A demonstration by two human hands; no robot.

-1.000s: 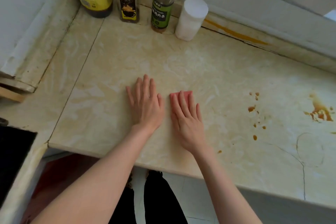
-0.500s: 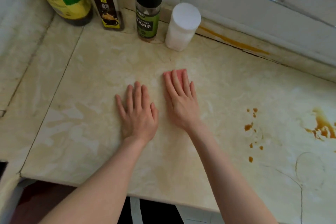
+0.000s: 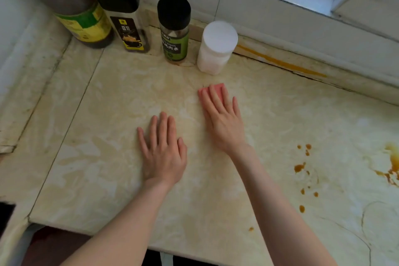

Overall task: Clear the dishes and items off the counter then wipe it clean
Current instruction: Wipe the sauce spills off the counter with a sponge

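A: How far along is this?

B: Mid-wipe, I judge; no dishes show on the counter (image 3: 108, 136), so the clearing looks mostly done as far as this view reaches.

A: Mostly?

B: Three bottles (image 3: 127, 28) and a white tub (image 3: 216, 49) stand in a row against the back wall; whether they count as things to clear or simply live there, I cannot tell.

A: Where is the sponge?

B: The pink sponge (image 3: 218, 89) lies flat on the counter, just in front of the tub; the right hand (image 3: 222, 121) lies on top of it, and only its far end shows past the fingertips.

A: And the grip?

B: Not a pinch; the right fingers are straight and pressed flat on the sponge; the left hand (image 3: 162, 153) lies flat on bare counter beside it, fingers slightly spread, holding nothing.

A: What is left?

B: The dirty part; brown drops (image 3: 300, 167) dot the counter well to the right of the sponge, and a larger brown smear (image 3: 391, 168) sits at the right edge; a yellow streak (image 3: 280, 62) runs along the back ledge too; none of it is wiped yet.

A: So, roughly half?

B: Less, I would say; the stretch around the hands looks free of spots, but the sponge has to go right for the real stains.
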